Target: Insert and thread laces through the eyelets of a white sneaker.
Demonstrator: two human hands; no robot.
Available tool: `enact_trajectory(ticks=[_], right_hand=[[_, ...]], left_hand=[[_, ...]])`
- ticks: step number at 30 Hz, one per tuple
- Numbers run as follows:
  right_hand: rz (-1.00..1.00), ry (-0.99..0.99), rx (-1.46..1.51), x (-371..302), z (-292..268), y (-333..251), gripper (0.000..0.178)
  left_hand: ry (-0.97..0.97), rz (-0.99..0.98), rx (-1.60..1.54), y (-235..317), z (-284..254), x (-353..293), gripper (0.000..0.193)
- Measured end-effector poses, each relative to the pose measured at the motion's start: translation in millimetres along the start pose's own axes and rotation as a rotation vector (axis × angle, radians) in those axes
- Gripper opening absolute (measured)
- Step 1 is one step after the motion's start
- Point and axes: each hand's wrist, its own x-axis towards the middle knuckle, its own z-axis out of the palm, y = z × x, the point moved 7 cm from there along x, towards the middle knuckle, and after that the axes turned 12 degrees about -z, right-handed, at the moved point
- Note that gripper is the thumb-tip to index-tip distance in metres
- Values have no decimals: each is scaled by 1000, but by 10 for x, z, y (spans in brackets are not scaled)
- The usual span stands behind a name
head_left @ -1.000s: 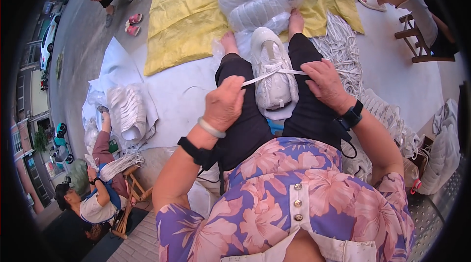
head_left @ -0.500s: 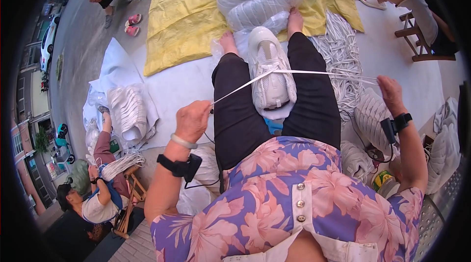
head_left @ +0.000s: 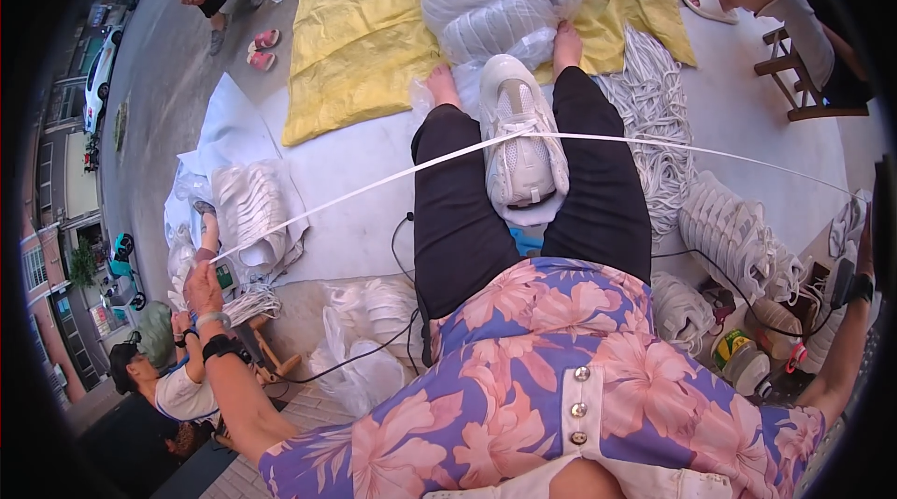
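Observation:
A white sneaker (head_left: 525, 139) rests between my thighs, its toe pointing away from me. A flat white shoelace (head_left: 388, 175) passes through the shoe and stretches wide to both sides. Far out to the left, my left hand (head_left: 203, 290) is closed on one end of it. My right hand (head_left: 867, 228), at the dim right rim of the picture, holds the other end; its fingers show only in part.
A heap of loose white laces (head_left: 647, 125) lies beyond my right knee. Stacked shoe uppers (head_left: 724, 223) stand on the right, others (head_left: 250, 211) on the left. Plastic-wrapped bundles (head_left: 500, 4) sit on a yellow sheet (head_left: 350, 41). A co-worker (head_left: 163, 382) sits at the lower left.
Both hands have moved far apart, the left one down and left, the right one out to the right rim. Longer stretches of lace now run out from the sneaker on both sides.

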Motion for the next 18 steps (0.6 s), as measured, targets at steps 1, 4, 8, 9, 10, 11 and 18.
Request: enact_trajectory(ticks=[1,4,8,9,10,11,18], right_hand=[[11,117,-26,252,-100,525,22],[-57,116,77,350,38,-84,21],[38,208,83,933,-823,726,22],[-38,137,-28,494,-681,204,24],[-50,88,10,337,-815,-344,24],[52,-153,202,-339,-1217,16,21],[815,-980,1236,-1795,-4036,-572,14]], left_hand=[[60,-4,-122,-197,267,194,17],[72,-236,-205,-1438,443,-140,20],[-10,-299,-650,-1225,824,580,23],[-82,-364,-538,-1300,923,426,24],[-149,-427,-462,-1271,1060,250,26],[-344,-584,-556,-1218,1259,-343,27],[-1418,-88,-1051,2849,976,-1268,29]])
